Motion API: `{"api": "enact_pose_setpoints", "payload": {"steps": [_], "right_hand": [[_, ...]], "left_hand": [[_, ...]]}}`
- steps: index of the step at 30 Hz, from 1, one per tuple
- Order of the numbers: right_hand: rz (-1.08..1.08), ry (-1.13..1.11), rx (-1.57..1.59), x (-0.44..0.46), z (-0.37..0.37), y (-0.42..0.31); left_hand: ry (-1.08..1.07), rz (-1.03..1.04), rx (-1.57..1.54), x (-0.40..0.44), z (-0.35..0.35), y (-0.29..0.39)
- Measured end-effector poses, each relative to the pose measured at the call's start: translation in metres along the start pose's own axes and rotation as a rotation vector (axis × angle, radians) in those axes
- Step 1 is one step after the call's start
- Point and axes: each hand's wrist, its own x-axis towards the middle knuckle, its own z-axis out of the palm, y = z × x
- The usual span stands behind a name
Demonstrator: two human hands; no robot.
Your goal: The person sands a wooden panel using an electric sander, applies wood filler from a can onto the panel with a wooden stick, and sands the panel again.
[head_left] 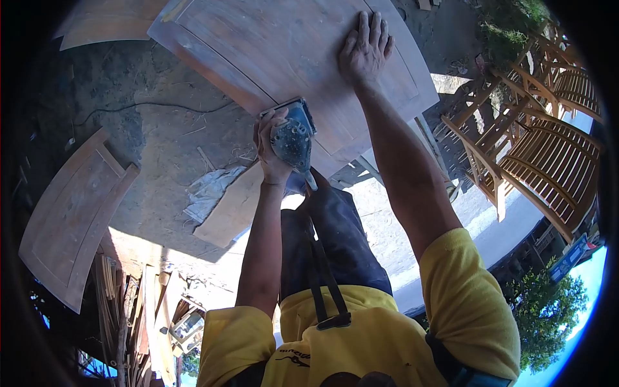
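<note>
Head view; left hand [267, 143] gripped sander [293, 138], fingers wrapped round its body; sander sat at near-left edge of wooden panel [284, 48]; right hand [364, 57] lay flat on panel, fingers slightly spread; slatted chairs [545, 161] stood off right

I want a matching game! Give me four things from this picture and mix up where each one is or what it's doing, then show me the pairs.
Things:
1. Left hand
2. Right hand
3. Thin black cable
4. Slatted brown wooden chairs

Places and states:
A. Far right of the picture
B. Resting on the big reddish-brown wooden panel
C. Gripping the dusty blue sanding tool
D. Curving across the grey ground

Pairs: 1-C, 2-B, 3-D, 4-A
</note>
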Motion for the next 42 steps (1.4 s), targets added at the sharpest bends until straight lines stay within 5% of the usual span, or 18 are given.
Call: {"api": "enact_pose_setpoints", "payload": {"steps": [6,11,19,25,38,42], "right_hand": [[0.023,0.010,-0.034,0.002,-0.006,-0.008],[-0.002,0.030,-0.053,0.001,-0.006,-0.009],[0.007,0.011,-0.039,0.001,-0.006,-0.008],[-0.038,0.019,-0.035,0.004,0.006,0.002],[-0.050,-0.040,-0.135,0.005,0.003,0.001],[-0.021,-0.073,-0.179,0.005,-0.002,-0.005]], "left_hand": [[0.205,-0.146,-0.151,0.118,-0.037,-0.049],[0.229,-0.021,0.145,0.167,-0.059,-0.127],[0.242,-0.136,-0.219,0.025,0.008,-0.027],[0.105,-0.025,-0.024,-0.030,0.011,0.013],[0.375,-0.159,-0.056,0.254,-0.110,-0.135],[0.434,-0.185,-0.114,0.250,-0.111,-0.147]]}}
